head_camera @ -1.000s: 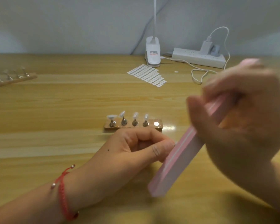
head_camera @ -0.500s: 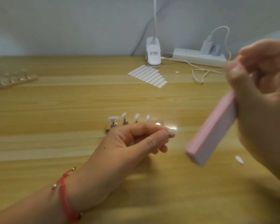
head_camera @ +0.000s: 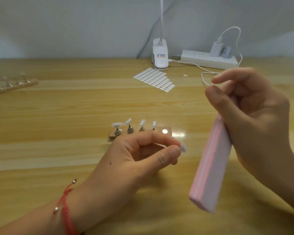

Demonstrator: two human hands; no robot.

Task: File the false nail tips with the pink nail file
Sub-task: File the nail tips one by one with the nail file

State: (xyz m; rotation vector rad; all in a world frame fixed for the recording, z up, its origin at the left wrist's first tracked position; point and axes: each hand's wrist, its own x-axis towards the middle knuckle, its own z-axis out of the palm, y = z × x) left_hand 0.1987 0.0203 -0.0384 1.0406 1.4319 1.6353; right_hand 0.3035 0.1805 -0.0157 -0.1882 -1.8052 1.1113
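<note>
Pinches false nail tip [head_camera: 183, 147] in left hand [head_camera: 143, 156], grips pink nail file [head_camera: 210, 168] in right hand [head_camera: 255, 119], leaves a gap of table [head_camera: 75, 116] between tip and file edge.

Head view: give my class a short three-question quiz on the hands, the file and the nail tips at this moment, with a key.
1. True or false: the pink nail file touches the nail tip pinched by the left hand.
2. How many nail tips stand on the near wooden holder? A two, B four, C six.
3. Fill the gap: the file is gripped at its upper end by the ____ hand.
Key: 1 false, a gap shows between them. 2 B. 3 right: the right hand holds it.
</note>
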